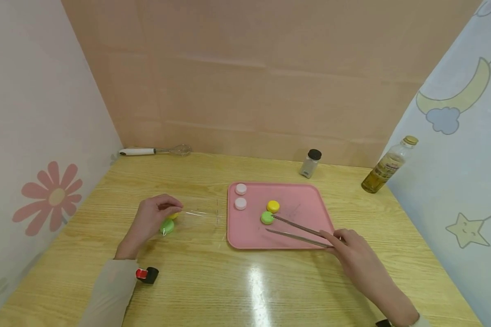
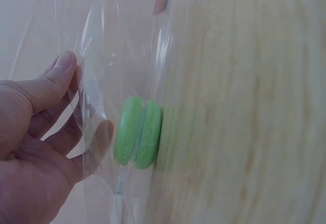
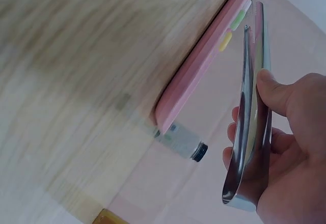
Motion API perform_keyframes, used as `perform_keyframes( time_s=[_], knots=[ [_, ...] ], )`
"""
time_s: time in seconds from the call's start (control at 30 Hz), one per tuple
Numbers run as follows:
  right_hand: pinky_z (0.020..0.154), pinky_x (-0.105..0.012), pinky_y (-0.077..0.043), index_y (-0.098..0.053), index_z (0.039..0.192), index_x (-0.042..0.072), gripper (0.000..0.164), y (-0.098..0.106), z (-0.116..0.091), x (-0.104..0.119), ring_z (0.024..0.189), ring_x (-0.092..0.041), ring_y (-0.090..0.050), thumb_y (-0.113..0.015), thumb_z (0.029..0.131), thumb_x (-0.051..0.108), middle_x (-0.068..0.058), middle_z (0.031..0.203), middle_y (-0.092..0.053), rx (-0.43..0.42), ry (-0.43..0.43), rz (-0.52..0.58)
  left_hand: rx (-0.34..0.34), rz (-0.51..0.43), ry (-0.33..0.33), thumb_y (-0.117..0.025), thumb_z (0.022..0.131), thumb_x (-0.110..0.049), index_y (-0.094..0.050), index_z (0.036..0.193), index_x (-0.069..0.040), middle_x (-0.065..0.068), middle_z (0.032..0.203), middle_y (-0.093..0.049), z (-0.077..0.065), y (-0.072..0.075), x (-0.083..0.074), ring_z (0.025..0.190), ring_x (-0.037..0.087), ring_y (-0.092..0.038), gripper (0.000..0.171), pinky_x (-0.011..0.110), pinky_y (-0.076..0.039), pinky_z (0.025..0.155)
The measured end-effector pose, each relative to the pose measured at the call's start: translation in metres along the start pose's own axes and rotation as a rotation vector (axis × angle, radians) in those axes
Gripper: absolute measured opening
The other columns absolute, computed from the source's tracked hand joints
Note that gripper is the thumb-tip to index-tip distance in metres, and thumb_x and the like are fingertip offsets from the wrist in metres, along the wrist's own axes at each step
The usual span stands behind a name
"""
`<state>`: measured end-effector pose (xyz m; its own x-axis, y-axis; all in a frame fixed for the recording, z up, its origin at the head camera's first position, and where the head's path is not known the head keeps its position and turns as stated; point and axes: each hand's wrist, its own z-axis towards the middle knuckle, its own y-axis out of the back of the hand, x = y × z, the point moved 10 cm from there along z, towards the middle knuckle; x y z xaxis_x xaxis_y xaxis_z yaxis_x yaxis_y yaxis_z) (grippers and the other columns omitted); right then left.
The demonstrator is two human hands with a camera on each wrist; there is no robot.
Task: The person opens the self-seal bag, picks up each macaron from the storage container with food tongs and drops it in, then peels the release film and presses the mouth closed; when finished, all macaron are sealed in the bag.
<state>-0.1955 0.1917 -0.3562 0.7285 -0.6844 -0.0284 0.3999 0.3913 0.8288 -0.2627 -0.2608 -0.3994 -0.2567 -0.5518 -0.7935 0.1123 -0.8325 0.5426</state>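
"Spanning the foreground, a wooden table [image 1: 196,281] carries a pink tray [image 1: 245,234], longer side running left to right. Whose hands are these?"

"1 person's. At the tray's near right corner, the right hand [image 1: 353,254] grips metal tongs [image 1: 298,226]. Left of the tray, the left hand [image 1: 149,220] pinches a clear bag [image 1: 198,212] between thumb and fingers."

"How does the bag lie?"

"Lengthwise left to right, its right end just beside the tray's left edge. Which end opens, we cannot tell."

"And the tongs?"

"Pointing left and slightly away from the person, 2 arms spread. 1 tip reaches a green macaron [image 1: 267,218], contact unconfirmed; the other hangs apart on the near side."

"Room around them?"

"Bare pink surface extends behind the tongs to the far and right rims."

"Smallest items?"

"Just behind that macaron, 1 yellow macaron [image 1: 273,206]; along the tray's left edge, 2 pale pink macarons [image 1: 240,204]. Inside the bag's left end, by the fingers: 1 green piece [image 1: 167,226], 1 yellow piece [image 1: 173,215]."
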Motion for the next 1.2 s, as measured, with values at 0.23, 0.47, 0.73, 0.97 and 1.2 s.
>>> perform_keyframes(
  time_s=[0.23, 0.47, 0.73, 0.97, 1.2],
  knots=[
    [0.060, -0.034, -0.045, -0.071, 0.125, 0.009, 0.056, 0.000, -0.013, -0.012, 0.075, -0.017, -0.052, -0.030, 0.110, 0.044, -0.004, 0.092, -0.059, 0.002, -0.026, 0.000, 0.002, 0.001, 0.010, -0.070, 0.097, -0.013, -0.076, 0.101, -0.004, 0.002, 0.097, -0.074, 0.000, 0.000, 0.000, 0.092, 0.020, -0.068, 0.011, 0.025, -0.054, 0.078],
    [0.060, -0.033, -0.045, -0.071, 0.125, 0.009, 0.062, -0.005, -0.015, -0.016, 0.076, -0.016, -0.052, -0.026, 0.108, 0.048, -0.003, 0.093, -0.059, 0.030, -0.044, 0.003, 0.006, -0.003, 0.015, -0.070, 0.097, -0.013, -0.076, 0.101, -0.004, 0.002, 0.097, -0.074, 0.000, 0.000, 0.000, 0.092, 0.021, -0.068, 0.011, 0.024, -0.054, 0.077],
    [0.063, -0.035, -0.046, -0.071, 0.126, 0.010, 0.048, -0.016, -0.008, -0.017, 0.078, -0.016, -0.053, -0.041, 0.106, 0.042, -0.003, 0.095, -0.060, 0.072, -0.057, 0.021, 0.009, -0.012, 0.020, -0.070, 0.097, -0.012, -0.076, 0.101, -0.004, 0.003, 0.098, -0.074, 0.001, -0.001, 0.002, 0.091, 0.020, -0.068, 0.010, 0.024, -0.054, 0.077],
    [0.063, -0.035, -0.045, -0.071, 0.126, 0.011, 0.048, -0.024, 0.002, -0.013, 0.077, -0.016, -0.050, -0.082, 0.079, 0.009, -0.002, 0.091, -0.058, 0.069, -0.034, 0.023, 0.010, -0.011, 0.024, -0.070, 0.096, -0.011, -0.076, 0.101, -0.005, 0.002, 0.098, -0.073, 0.000, -0.002, 0.003, 0.092, 0.020, -0.067, 0.010, 0.024, -0.054, 0.077],
    [0.064, -0.035, -0.044, -0.072, 0.123, 0.008, 0.054, -0.030, 0.010, -0.010, 0.075, -0.016, -0.050, -0.085, 0.071, 0.002, -0.001, 0.089, -0.058, 0.062, -0.034, 0.044, 0.007, -0.006, 0.014, -0.071, 0.096, -0.011, -0.076, 0.100, -0.005, 0.002, 0.097, -0.074, 0.001, -0.001, 0.001, 0.091, 0.020, -0.068, 0.009, 0.024, -0.054, 0.077]
  ],
)
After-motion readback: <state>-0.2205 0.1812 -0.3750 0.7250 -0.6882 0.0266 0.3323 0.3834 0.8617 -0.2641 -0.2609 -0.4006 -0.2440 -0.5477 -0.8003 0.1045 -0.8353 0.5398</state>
